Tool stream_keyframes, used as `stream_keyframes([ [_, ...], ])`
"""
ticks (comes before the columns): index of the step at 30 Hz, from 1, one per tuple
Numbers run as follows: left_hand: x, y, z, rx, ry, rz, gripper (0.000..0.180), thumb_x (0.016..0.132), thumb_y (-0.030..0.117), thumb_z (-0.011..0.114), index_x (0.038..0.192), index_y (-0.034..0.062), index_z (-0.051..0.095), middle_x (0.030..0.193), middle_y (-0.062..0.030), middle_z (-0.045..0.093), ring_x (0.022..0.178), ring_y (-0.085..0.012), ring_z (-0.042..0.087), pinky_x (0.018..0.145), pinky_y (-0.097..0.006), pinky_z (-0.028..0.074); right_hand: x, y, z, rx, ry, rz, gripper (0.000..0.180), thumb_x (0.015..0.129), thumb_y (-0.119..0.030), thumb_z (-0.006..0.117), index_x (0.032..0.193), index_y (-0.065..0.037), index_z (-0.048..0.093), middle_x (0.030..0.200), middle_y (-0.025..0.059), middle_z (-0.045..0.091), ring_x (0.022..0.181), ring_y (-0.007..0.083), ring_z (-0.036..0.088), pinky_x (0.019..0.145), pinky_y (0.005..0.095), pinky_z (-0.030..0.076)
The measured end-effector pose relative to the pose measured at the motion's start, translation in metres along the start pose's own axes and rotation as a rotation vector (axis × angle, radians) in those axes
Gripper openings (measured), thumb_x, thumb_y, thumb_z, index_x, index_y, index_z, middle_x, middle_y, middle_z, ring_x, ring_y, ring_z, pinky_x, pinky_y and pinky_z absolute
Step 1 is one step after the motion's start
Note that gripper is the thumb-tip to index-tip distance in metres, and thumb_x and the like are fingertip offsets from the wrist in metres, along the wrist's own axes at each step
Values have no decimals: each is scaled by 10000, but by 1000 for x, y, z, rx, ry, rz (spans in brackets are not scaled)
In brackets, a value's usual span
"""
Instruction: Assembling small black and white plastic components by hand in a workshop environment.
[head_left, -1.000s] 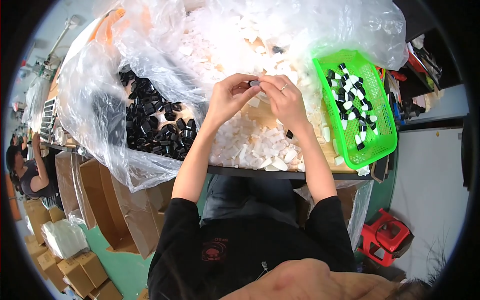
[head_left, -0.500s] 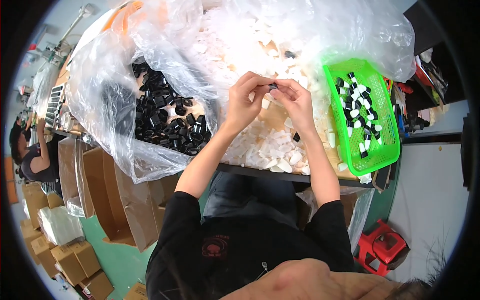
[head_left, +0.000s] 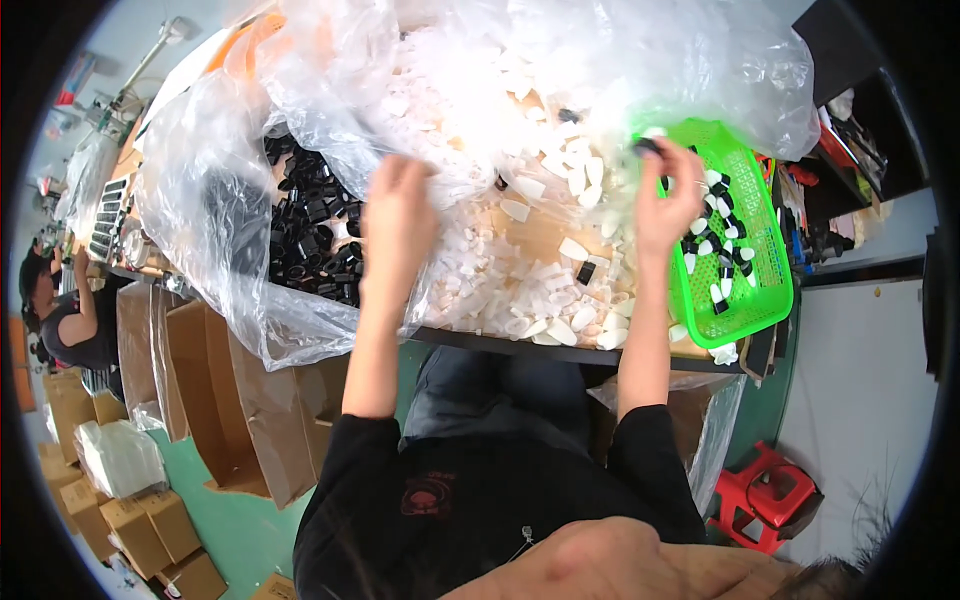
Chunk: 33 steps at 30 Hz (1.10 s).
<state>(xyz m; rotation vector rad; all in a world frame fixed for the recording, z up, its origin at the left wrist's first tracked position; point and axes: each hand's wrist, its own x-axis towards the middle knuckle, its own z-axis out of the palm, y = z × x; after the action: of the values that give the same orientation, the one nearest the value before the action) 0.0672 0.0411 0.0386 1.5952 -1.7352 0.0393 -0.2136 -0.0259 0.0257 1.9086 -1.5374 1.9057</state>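
Note:
My right hand point(head_left: 672, 200) is at the left rim of a green plastic basket point(head_left: 712, 335), its fingertips pinching a small black-and-white capped piece point(head_left: 648, 147). Inside the basket lie several similar pieces point(head_left: 722, 290), each with a black cap part and a white rounded part. My left hand point(head_left: 398, 215) is smeared by motion beside the heap of black plastic caps point(head_left: 310, 240), at the edge of the clear plastic bag point(head_left: 290, 335) around them; its fingers cannot be made out. Between my hands, loose white plastic parts point(head_left: 515, 290) cover much of the tabletop, with a black cap point(head_left: 586, 272) among them.
A large clear plastic sheet point(head_left: 730, 60) bulges at the far right of the table. Open cardboard boxes point(head_left: 225, 400) stand below on the left, and a red stool point(head_left: 768, 495) is at lower right. Another person point(head_left: 72, 310) works at the far left.
My hands have come apart from the middle. The left has moved left to the black caps; the right has moved right to the basket with the capped piece.

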Motion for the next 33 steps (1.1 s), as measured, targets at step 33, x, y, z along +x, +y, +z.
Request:
stream_keyframes([
  [33, 22, 12, 69, -1227, -424, -295, 293, 827, -81, 672, 1115, -52, 625, 1044, -100, 663, 910, -130, 636, 831, -264, 544, -30, -24, 29, 809, -458, 533, 123, 887, 24, 580, 1007, 27, 606, 997, 87, 634, 824, 143, 643, 749, 268, 521],
])
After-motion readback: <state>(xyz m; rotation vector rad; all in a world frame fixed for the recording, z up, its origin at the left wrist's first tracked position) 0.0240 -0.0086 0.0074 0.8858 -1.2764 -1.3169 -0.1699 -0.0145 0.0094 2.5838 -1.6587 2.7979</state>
